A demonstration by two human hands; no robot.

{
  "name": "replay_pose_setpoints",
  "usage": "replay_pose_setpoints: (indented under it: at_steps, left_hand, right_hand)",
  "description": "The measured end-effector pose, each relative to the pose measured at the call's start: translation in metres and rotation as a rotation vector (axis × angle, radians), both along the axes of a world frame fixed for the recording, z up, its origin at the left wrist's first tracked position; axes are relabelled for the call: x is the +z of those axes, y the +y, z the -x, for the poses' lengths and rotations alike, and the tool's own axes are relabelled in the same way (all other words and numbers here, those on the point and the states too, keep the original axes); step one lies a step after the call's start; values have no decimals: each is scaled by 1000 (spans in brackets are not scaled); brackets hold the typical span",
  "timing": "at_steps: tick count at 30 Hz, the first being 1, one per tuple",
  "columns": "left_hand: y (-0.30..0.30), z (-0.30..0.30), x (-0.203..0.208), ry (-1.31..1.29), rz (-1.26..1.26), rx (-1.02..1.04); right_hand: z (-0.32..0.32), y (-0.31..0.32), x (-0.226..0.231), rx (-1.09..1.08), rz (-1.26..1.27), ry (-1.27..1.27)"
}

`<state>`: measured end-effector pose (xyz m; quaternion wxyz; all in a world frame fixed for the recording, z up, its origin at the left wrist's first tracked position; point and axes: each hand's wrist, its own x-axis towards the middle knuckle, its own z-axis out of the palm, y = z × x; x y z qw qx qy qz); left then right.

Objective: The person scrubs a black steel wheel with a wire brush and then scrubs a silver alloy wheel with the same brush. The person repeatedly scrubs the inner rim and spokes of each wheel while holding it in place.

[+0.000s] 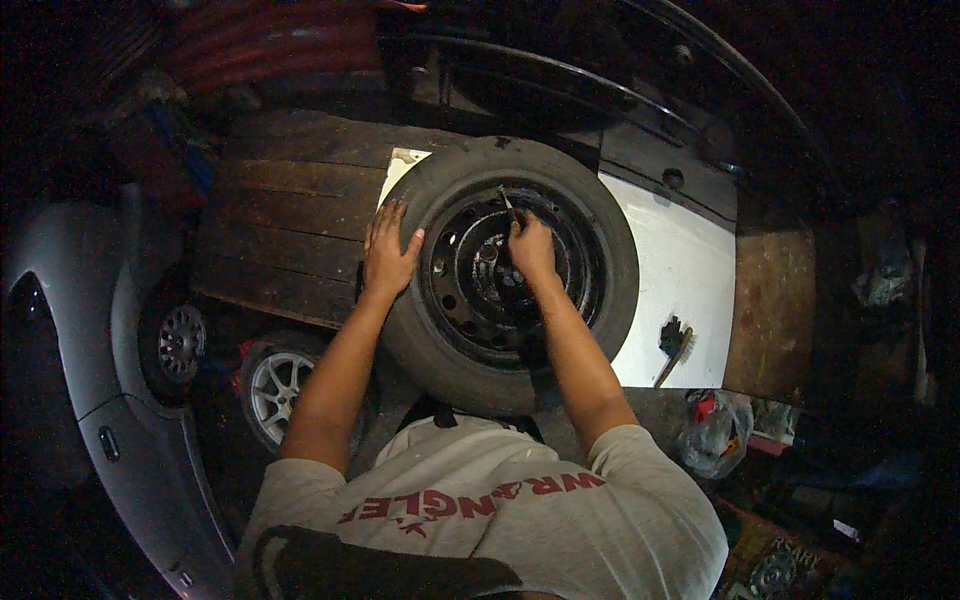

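Note:
A car wheel lies flat before me, its grey-black tyre [615,270] around a glossy black steel rim [455,325] with holes in it. My left hand [390,255] rests on the tyre's left sidewall, fingers stretched out and holding nothing. Over the upper part of the rim, my right hand [532,245] is closed on a slim stick-like tool [506,201]. Its tip points to the rim's far edge; whether it is a brush I cannot make out.
Under the wheel is a white board [690,270], on a plank bench [280,205]. A brush [684,348] lies at right beside a black lump [670,335]. A silver-spoked wheel [275,388] and grey car [110,330] stand left; a plastic bag [717,440] sits lower right.

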<state>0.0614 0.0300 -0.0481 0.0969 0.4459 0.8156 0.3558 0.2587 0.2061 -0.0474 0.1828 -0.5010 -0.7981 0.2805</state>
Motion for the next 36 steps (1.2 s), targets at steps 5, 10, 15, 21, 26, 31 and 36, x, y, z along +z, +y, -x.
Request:
replay_pose_setpoints:
  at_steps: [5, 10, 15, 21, 26, 31, 36]
  left_hand:
    - [-2, -1, 0, -6, 14, 6]
    - [1, -1, -1, -4, 14, -6]
    - [-2, -1, -2, 20, 41, 0]
    - [-1, 1, 1, 3, 28, -12]
    - [-1, 2, -5, 19, 31, -1]
    - [-3, -2, -2, -1, 39, 29]
    - [-1, -2, 2, 28, 73, 2]
  right_hand:
    - [-15, 4, 33, 10, -12, 57]
    - [-3, 7, 16, -112, -54, -11]
    - [14, -17, 9, -53, 32, -2]
    - [4, -11, 14, 91, -23, 25]
    - [-17, -1, 25, 88, -22, -13]
    - [-7, -4, 44, 75, 61, -45]
    - [10, 1, 39, 264, -87, -197]
